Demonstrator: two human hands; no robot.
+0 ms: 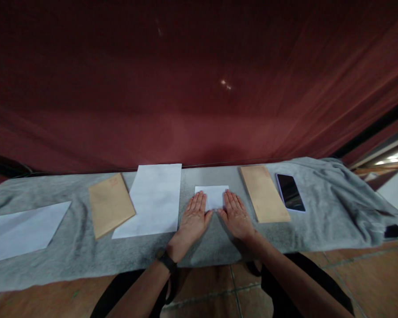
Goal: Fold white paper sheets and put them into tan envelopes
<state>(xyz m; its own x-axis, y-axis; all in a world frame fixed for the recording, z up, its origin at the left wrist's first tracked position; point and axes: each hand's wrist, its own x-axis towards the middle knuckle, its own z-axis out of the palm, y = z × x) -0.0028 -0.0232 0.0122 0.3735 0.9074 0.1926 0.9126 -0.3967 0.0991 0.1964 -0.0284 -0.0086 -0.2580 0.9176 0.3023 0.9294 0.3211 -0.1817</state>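
A small white folded paper (215,197) lies on the grey cloth (215,247) in front of me. My left hand (194,219) rests flat on its left side, fingers stretched out and thumb pointing inward. On the paper's right side lies my right hand (236,217), also flat with its fingers extended. Both thumbs are near the paper's lower edge, a little apart from each other. Neither hand grips anything. The palms and fingers hide the left and right parts of the paper.
Left of my hands lie a large white sheet (154,198), a brown envelope (111,205) overlapping it, and another white sheet (23,229). To the right are a stack of brown envelopes (265,194) and a phone (290,193). A red cloth (185,110) hangs behind.
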